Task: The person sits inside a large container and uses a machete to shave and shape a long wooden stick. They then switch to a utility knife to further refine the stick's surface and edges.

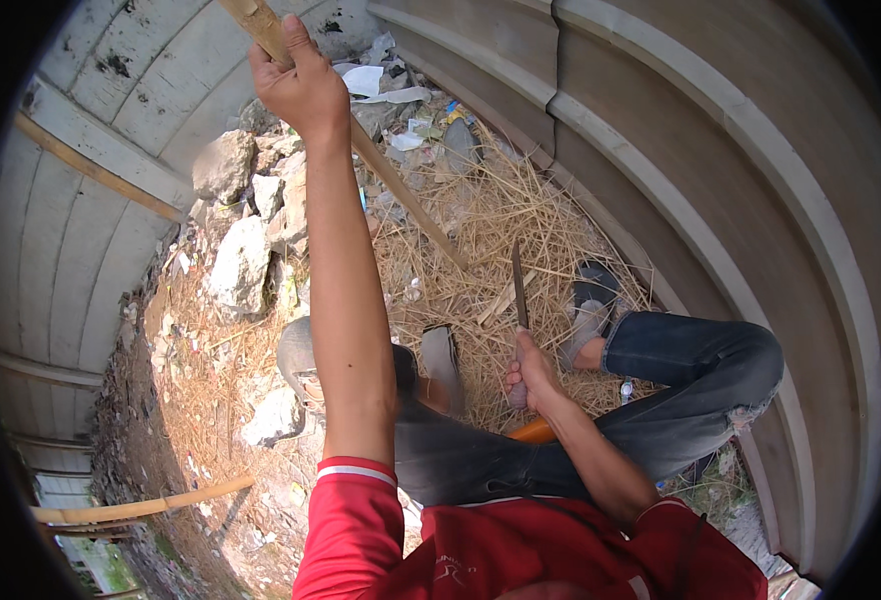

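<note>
Gripping pole [409,200] and knife [520,285]

The left hand [306,90], fingers wrapped round, is clasping the pole, which is slanting down to the straw [546,215]. The right hand [535,375] is holding the knife's handle in curled fingers, blade pointing away. Rocks [241,265] are lying to the left; a ribbed wall [681,150] is standing right.

Long pale pole [407,192], slanting; slim dark knife [520,285] near lower end.

Dry straw [551,215] covers part of the ground [183,385]. Pale rocks [240,265] lie left of the straw, with white litter [364,80] beyond them.
</note>
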Action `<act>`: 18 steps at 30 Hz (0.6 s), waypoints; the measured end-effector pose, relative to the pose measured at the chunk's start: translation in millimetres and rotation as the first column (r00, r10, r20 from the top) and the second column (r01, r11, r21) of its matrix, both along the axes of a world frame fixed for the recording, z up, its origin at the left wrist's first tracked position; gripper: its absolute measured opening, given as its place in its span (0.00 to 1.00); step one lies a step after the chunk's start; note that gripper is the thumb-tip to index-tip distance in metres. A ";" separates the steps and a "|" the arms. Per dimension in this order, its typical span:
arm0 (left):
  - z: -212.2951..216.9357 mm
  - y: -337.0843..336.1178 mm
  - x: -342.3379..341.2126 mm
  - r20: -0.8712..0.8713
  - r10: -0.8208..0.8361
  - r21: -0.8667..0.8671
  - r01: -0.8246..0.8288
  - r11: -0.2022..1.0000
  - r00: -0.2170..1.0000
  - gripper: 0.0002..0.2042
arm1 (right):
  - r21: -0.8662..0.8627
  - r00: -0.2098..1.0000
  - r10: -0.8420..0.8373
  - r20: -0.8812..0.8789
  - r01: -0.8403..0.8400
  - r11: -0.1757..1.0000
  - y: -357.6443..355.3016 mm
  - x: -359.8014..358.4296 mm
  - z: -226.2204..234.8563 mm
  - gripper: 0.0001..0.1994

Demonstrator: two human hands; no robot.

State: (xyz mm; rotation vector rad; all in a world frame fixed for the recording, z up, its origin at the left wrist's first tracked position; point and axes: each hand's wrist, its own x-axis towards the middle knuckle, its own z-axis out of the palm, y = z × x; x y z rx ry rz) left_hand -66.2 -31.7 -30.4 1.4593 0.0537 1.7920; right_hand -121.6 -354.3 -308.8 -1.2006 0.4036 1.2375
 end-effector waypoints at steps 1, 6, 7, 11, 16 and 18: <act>-0.7 -2.8 0.2 0.003 0.074 -0.012 -0.074 0.997 0.997 0.13 | 0.007 1.000 -0.014 0.026 0.014 1.000 -5.7 2.8 14.4 0.25; -4.0 -5.8 2.7 -0.057 0.060 -0.078 -0.064 0.995 0.997 0.14 | 0.516 0.857 -0.252 0.449 -0.019 0.856 24.6 60.7 163.1 0.26; -6.0 -7.8 3.8 -0.071 0.033 -0.089 -0.039 0.995 0.997 0.15 | 0.630 0.799 -0.353 0.486 -0.041 0.776 28.2 61.7 184.7 0.27; -2.3 -18.4 19.3 -0.058 -0.012 -0.075 0.007 0.997 0.998 0.15 | 0.830 0.593 -0.639 0.490 -0.094 0.550 43.6 32.5 194.6 0.26; -3.1 -14.3 19.5 -0.110 0.262 -0.043 -0.268 0.963 0.959 0.14 | 0.100 0.954 0.272 0.128 -0.286 0.953 30.5 -28.4 29.9 0.23; 2.0 -15.8 14.6 -0.075 0.005 -0.122 -0.014 0.992 0.997 0.13 | 0.022 0.985 0.051 -0.167 -0.048 0.999 6.9 -34.5 -22.8 0.22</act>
